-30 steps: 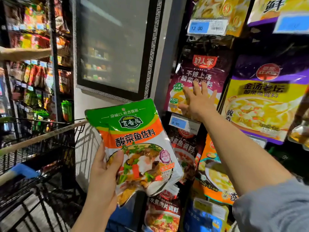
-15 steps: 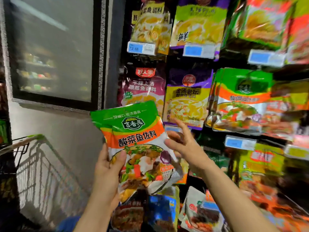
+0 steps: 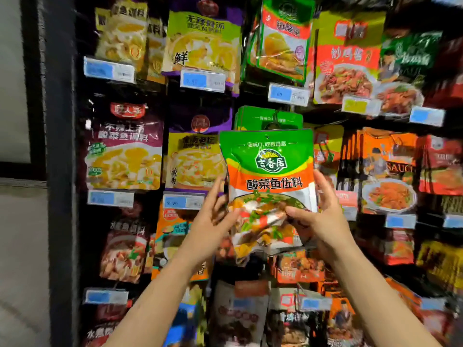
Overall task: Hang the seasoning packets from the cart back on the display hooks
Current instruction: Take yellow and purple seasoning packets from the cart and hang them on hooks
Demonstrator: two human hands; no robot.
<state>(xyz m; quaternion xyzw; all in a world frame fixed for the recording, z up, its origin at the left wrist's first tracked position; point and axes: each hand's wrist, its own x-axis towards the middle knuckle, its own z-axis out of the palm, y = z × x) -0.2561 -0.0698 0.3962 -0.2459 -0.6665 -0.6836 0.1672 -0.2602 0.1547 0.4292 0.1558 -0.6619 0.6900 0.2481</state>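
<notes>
A green and orange seasoning packet point(image 3: 269, 171) is held upright in front of the display wall. My left hand point(image 3: 213, 221) grips its lower left edge, and my right hand point(image 3: 318, 214) grips its lower right side, thumb on the front. Directly behind its top hang matching green packets point(image 3: 268, 118) on a display hook. The hook itself is hidden behind them.
Rows of other seasoning packets hang all around, such as a yellow and purple one point(image 3: 195, 159) to the left and orange ones point(image 3: 385, 171) to the right. Blue price tags point(image 3: 183, 202) stick out below each row. A dark pillar point(image 3: 60, 171) bounds the display on the left.
The view swung right, away from the cart. The packet moved up and right to the matching green packets, and my right hand came off the display and took hold of it.
</notes>
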